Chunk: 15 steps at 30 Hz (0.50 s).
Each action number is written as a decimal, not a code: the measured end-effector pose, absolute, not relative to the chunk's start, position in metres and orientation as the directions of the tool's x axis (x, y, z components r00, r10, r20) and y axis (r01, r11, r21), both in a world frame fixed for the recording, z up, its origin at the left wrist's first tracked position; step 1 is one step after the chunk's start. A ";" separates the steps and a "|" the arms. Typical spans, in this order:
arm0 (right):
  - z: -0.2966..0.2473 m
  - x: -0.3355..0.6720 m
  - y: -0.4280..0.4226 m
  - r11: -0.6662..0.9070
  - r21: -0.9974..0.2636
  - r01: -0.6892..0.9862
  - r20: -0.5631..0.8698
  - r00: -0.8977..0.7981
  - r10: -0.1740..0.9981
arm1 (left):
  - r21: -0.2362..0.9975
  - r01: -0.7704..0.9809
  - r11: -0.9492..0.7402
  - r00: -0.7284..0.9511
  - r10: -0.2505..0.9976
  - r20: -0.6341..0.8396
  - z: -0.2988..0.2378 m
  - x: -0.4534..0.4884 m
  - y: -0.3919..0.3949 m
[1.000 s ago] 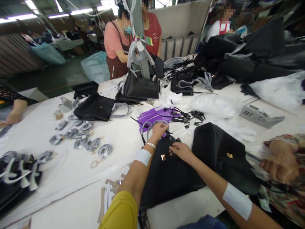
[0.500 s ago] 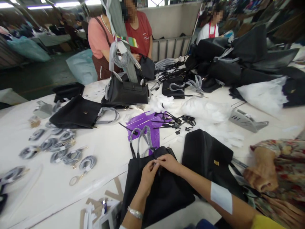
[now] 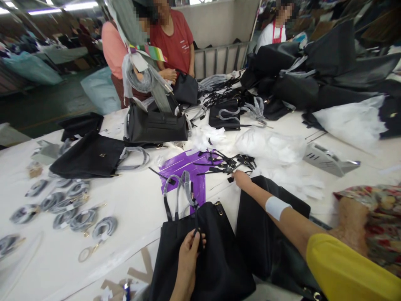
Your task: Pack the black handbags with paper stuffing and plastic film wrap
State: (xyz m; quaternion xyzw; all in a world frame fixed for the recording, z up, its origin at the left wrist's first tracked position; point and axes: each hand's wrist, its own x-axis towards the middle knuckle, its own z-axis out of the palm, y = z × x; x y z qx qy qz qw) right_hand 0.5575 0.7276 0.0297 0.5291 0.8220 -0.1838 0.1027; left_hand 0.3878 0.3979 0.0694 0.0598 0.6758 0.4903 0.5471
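Observation:
A black handbag (image 3: 222, 251) lies before me, its wrapped handles (image 3: 184, 188) standing up at the far side. My left hand (image 3: 189, 251) is closed on a narrow black strap (image 3: 196, 219) that hangs over the bag's front, thumb pressed on its end. Stretched forward past the bag, my right hand (image 3: 242, 179) has its fingertips together at the near edge of a pile of small black leather straps (image 3: 230, 162) with metal fittings. It seems to pinch one of these straps, though the fingers partly hide it. Purple sheeting (image 3: 180, 161) lies under part of the pile.
A second black bag (image 3: 255, 225) lies to the right, near a co-worker's floral sleeve (image 3: 382, 209). Coiled grey-wrapped straps (image 3: 105, 228) are spread at left. White stuffing (image 3: 269, 144), a grey metal holder (image 3: 328, 159) and more black bags (image 3: 156, 123) stand further back, where other people work.
My right hand has left the bag's strap and reached forward to the strap pile. The left hand stays on the bag's strap, slightly lower. The co-worker's hand at right has drawn out of sight.

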 end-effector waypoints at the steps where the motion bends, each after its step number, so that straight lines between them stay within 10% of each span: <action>1: 0.026 0.561 0.726 0.401 -0.164 0.901 -0.361 -0.434 0.826 | 0.729 -0.459 0.509 -0.397 0.616 -0.680 0.070 0.389 0.398; 11: 0.028 0.575 0.739 0.485 -0.156 0.860 -0.347 -0.508 0.788 | 0.741 -0.492 0.457 -0.447 0.597 -0.666 0.057 0.388 0.394; 15: 0.049 0.577 0.734 0.428 -0.366 0.826 -0.289 -0.538 0.792 | 0.863 -0.158 0.480 -0.573 0.667 -0.476 0.052 0.383 0.390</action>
